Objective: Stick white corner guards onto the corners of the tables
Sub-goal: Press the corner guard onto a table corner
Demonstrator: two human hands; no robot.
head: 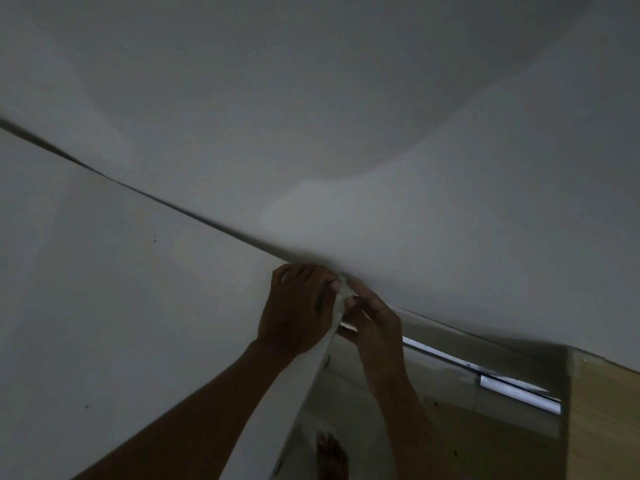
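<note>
Hands met at the worktop [121,289] corner — left hand [298,306] and right hand [372,320], fingers pinched on the white corner guard [341,296], pressing it on; other corners out of view — progress unclear.

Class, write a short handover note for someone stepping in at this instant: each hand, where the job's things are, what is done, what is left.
Left hand: on the white table at its corner, thumb pressing the corner guard.
Right hand: pinching the same guard from the other side.
Done: guard is placed on the corner, against the wall.
Left: press it down firmly and release; bonding cannot be judged in this dim view. No spare guards in sight.
</note>
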